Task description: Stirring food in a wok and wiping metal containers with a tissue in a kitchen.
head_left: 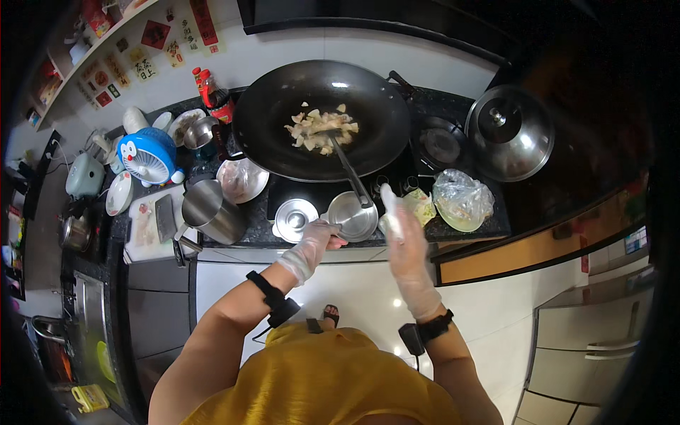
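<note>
My left hand [314, 243], in a clear plastic glove, has its fingers closed at the lower left rim of a shallow steel pan [353, 215] at the counter's front edge. Next to it on the left is a steel bowl or lid [295, 219]. My right hand [408, 249], gloved too and blurred by motion, is raised right of the pan with a white object [392, 210] at its fingers, too blurred to name. Behind both hands stands a big black wok [276, 111] with pale chopped pieces [319, 127] in it. A dark-handled spatula [350, 170] leans in the wok, its handle end over the pan.
Left lie a steel pitcher [212, 210], a cleaver [166, 218] on a white cutting board [143, 241], a blue fan [154, 154] and a plate [249, 183]. Right are a plastic-covered bowl [463, 202], a patterned packet [422, 207] and a large domed lid [518, 149].
</note>
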`<state>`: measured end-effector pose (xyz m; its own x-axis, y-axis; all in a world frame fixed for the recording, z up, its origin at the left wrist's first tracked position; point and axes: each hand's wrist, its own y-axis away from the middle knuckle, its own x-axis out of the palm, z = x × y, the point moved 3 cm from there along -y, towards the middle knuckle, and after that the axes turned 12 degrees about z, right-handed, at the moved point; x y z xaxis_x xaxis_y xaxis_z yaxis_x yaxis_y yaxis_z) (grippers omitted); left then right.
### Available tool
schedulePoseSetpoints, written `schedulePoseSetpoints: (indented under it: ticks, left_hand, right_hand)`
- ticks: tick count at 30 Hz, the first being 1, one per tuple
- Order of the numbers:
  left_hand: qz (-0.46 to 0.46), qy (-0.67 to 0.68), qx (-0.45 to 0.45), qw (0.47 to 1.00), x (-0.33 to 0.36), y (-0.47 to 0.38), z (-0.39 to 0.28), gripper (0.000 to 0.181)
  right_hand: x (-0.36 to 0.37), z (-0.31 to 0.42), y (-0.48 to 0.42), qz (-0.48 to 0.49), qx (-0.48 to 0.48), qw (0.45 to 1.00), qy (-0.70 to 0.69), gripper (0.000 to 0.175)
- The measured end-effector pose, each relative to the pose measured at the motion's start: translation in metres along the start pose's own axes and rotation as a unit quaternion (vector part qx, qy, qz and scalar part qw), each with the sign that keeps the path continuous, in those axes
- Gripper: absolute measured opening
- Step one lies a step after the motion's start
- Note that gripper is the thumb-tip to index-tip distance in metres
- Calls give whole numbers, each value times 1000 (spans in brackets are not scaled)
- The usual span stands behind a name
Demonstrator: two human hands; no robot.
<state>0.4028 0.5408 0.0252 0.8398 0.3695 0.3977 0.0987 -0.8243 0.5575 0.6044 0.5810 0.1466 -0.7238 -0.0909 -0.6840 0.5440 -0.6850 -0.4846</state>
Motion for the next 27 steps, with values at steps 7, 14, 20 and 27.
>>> schedulePoseSetpoints:
  ticks: [7,14,20,27]
  left_hand:
    - [-2,-110,32,993,-15,56,-31,19]
    - [20,-118,61,991,-59,100,-62,16]
    - [56,-146,36,987,-104,131,-77,19]
    - [45,-201,91,974,-109,173,-109,26]
  right_hand:
    - [101,25,-4,132,-30,983,128,46]
    - [138,89,-28,183,-69,977,-79,42]
    - [135,113,-27,301,-200,914,-187,38]
    - [141,161,-55,176,-320,931,-5,34]
